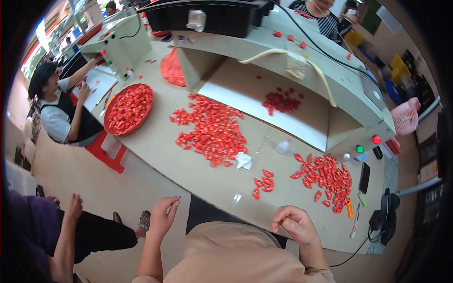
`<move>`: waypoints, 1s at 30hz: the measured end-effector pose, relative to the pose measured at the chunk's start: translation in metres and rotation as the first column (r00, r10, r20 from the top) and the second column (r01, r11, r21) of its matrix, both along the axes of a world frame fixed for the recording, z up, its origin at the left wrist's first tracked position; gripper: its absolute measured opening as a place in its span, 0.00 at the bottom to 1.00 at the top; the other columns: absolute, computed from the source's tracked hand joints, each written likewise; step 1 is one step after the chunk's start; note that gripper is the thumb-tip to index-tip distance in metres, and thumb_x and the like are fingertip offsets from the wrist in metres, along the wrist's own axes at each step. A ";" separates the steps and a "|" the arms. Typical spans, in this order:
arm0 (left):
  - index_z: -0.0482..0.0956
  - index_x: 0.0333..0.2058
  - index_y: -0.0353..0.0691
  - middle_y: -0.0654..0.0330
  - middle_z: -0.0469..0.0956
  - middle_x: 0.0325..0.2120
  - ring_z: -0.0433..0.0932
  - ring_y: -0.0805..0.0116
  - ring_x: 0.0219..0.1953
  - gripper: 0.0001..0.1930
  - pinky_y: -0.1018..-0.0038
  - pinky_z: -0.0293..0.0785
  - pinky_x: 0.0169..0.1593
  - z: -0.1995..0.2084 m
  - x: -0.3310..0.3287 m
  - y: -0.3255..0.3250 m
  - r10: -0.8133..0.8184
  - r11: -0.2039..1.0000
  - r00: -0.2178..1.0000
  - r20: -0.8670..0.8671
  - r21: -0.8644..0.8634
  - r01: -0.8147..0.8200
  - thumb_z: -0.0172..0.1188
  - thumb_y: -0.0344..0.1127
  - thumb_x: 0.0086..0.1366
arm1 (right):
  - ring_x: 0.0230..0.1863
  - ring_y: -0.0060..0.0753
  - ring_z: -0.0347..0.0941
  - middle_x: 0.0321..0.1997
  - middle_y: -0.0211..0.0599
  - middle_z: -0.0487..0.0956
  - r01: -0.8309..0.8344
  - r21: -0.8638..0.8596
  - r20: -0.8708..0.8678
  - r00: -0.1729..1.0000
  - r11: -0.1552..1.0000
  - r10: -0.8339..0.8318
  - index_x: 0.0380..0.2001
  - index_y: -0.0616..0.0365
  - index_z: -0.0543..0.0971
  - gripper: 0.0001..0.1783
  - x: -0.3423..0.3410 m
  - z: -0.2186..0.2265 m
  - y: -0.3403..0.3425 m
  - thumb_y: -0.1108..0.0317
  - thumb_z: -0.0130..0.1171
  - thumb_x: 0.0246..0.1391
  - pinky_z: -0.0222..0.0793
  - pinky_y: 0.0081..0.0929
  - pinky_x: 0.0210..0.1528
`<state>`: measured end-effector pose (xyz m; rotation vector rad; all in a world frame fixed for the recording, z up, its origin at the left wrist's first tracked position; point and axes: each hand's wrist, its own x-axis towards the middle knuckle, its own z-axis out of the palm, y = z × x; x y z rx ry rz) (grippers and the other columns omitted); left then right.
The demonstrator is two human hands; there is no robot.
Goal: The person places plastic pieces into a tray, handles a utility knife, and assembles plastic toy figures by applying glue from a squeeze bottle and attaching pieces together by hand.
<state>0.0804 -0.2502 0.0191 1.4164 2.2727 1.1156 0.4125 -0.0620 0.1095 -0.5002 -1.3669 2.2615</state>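
My left hand [163, 216] is off the near edge of the table, its fingers drawn together at the tips. Over the table's edge, my right hand [298, 225] has its fingers curled in towards the thumb. Whatever either hand may hold does not show. Beyond my right hand lies a small group of glossy red pieces [264, 183]. A larger heap of the same red pieces [325, 179] spreads to its right. The biggest heap of red pieces [210, 129] covers the table's middle, with a crumpled white tissue [243, 161] at its corner.
A bench housing [351, 115] with green and red buttons spans the back, more red pieces [282, 101] inside. A full red basin [149, 113] stands left. A phone [364, 178], orange cutter [349, 208] and tweezers-like tool [355, 226] lie right. Co-workers [66, 104] are at left.
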 end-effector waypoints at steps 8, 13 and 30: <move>0.80 0.37 0.37 0.58 0.77 0.26 0.73 0.60 0.30 0.09 0.68 0.70 0.35 0.028 0.045 0.112 -0.287 0.940 0.946 -0.148 0.144 0.308 0.62 0.26 0.56 | 0.48 0.29 0.73 0.50 0.46 0.76 0.489 0.430 0.220 0.759 0.759 -0.613 0.51 0.67 0.70 0.22 -0.003 -0.035 0.077 0.69 0.59 0.55 0.68 0.26 0.52; 0.80 0.37 0.41 0.61 0.74 0.29 0.71 0.64 0.35 0.11 0.67 0.64 0.39 0.038 0.062 0.177 -0.356 0.901 0.859 -0.368 0.110 0.420 0.64 0.30 0.53 | 0.52 0.39 0.73 0.58 0.51 0.71 0.266 0.809 0.288 0.598 0.524 -0.748 0.55 0.67 0.67 0.28 -0.037 -0.058 0.128 0.65 0.62 0.53 0.67 0.32 0.55; 0.80 0.36 0.45 0.66 0.73 0.30 0.70 0.67 0.37 0.11 0.67 0.58 0.43 0.017 0.057 0.207 -0.297 0.889 0.853 -0.428 0.202 0.411 0.65 0.32 0.52 | 0.47 0.22 0.73 0.46 0.35 0.76 0.320 0.599 0.252 0.795 0.734 -0.552 0.52 0.64 0.68 0.19 -0.054 -0.102 0.116 0.73 0.55 0.58 0.69 0.20 0.50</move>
